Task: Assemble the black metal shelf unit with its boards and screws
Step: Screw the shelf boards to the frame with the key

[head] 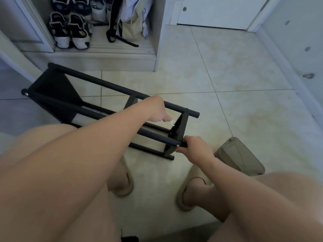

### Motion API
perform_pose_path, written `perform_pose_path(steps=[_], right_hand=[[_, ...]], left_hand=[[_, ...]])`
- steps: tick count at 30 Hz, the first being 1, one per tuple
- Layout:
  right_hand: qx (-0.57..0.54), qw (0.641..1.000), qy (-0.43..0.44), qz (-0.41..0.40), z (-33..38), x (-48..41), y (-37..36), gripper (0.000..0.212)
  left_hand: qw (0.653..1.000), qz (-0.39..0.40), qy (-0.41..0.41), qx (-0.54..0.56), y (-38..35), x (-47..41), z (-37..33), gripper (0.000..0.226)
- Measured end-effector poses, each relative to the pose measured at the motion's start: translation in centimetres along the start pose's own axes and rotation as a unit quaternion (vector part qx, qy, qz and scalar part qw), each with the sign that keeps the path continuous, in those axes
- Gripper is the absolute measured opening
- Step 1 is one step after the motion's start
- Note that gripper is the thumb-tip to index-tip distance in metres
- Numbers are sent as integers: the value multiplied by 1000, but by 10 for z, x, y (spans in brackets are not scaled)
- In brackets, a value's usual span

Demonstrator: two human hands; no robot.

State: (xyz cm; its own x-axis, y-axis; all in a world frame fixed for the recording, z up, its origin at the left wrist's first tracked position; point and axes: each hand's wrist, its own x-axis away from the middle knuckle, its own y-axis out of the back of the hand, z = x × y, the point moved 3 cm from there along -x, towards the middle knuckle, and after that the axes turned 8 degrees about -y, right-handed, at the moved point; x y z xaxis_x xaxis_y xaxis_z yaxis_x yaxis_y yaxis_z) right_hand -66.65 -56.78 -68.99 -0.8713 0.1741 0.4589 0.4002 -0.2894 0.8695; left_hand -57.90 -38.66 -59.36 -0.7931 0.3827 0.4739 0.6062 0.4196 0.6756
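Observation:
The black metal shelf unit (97, 84) lies on its side on the tiled floor, its long tubes running from upper left to lower right. One black board (52, 88) fills its far end and another (178, 130) sits at the near end. My left hand (157, 110) reaches in under the upper tube near that near board, fingers curled; a small white thing shows at its fingertips, too small to name. My right hand (194, 147) grips the end of a lower tube, beside a silver screw head (178, 146).
An open cabinet (104, 55) at the back holds sneakers (70, 32) and a bag (129, 20). A white door (218, 11) stands at top right. My feet in beige slippers (190, 187) and a loose slipper (241, 156) lie close to the frame.

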Motion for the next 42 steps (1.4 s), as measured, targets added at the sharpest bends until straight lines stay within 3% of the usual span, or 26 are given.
perform_pose_path(steps=[7, 10, 13, 15, 21, 28, 35, 42], right_hand=[[-45, 996, -26, 67, -3, 31, -24, 38], [-40, 998, -12, 46, -7, 32, -18, 41], [30, 998, 31, -35, -11, 30, -9, 83], [68, 995, 62, -41, -9, 24, -6, 113], [162, 977, 141, -5, -6, -1, -9, 140], [188, 966, 173, -41, -13, -10, -18, 129], [183, 964, 185, -53, -16, -15, -19, 126], [164, 965, 196, -65, -18, -17, -24, 124]], left_hand=[[1000, 20, 19, 0, -61, 12, 24, 26], [999, 33, 13, -22, -66, 8, 27, 22], [998, 46, -4, -31, -60, -2, 22, 23], [996, 62, -31, -61, -54, -11, 14, 17], [981, 152, -74, -92, -47, -43, 6, 22], [978, 176, -68, -83, -60, -81, 25, 12], [961, 241, -14, 135, -88, -107, 43, 6], [937, 294, -26, 189, -111, -117, 51, 3]])
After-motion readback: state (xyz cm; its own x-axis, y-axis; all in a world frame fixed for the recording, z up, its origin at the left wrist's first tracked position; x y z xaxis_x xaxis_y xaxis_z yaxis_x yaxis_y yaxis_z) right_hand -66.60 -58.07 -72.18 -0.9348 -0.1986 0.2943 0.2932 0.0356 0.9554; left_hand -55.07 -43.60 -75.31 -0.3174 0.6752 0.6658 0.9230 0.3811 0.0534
